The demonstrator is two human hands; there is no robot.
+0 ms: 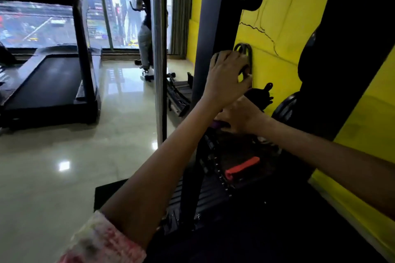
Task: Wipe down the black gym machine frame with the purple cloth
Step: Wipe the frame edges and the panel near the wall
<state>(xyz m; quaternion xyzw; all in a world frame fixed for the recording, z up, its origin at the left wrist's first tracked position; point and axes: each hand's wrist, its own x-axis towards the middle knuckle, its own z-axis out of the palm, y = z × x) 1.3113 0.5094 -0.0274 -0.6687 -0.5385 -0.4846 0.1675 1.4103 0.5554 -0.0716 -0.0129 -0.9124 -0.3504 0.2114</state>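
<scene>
Left hand (227, 77) fingers curled around a metal hook (245, 53) on the black frame upright (215, 28), right hand (241, 116) below gripping the purple cloth (218, 124), treadmill (49, 83) well apart

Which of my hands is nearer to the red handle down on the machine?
Right. Your right hand, holding the purple cloth, is just above the red handle. Your left hand is higher up, fingers around a dark loop on the black frame.
</scene>
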